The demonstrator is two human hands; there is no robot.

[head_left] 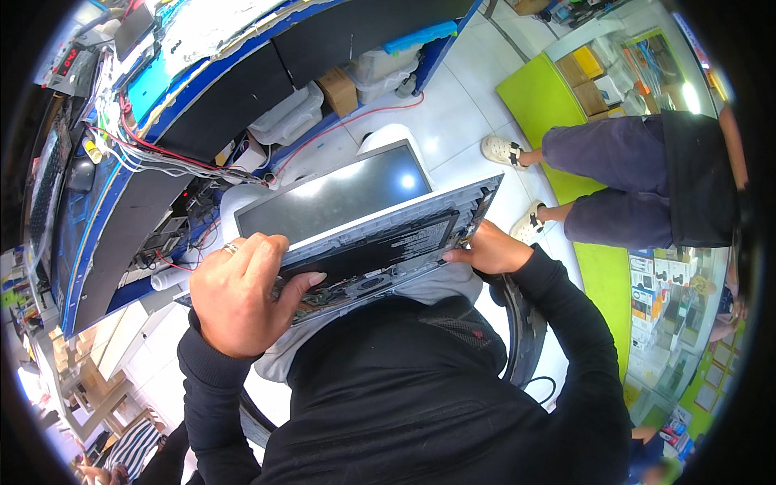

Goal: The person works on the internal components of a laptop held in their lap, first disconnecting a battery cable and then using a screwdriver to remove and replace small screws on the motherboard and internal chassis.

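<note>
My left hand [242, 291] grips the left part of an open laptop body [372, 250], fingers curled over its upper edge and thumb on the inside. My right hand [489, 250] holds its right end, thumb along the lower part. The body is tilted over my lap, its exposed internals toward me: a long black battery, a circuit board and a fan. Just beyond lies a laptop screen [339, 186] in a silver frame, glossy with reflections; whether it is joined to the body I cannot tell.
A blue-edged desk [202, 113] with bundled cables [145, 162], plastic bins [287, 113] and a cardboard box [338, 90] stands ahead and left. A person's legs [606, 178] in sandals are at right, by green benches [598, 307] and glass display cases [663, 339].
</note>
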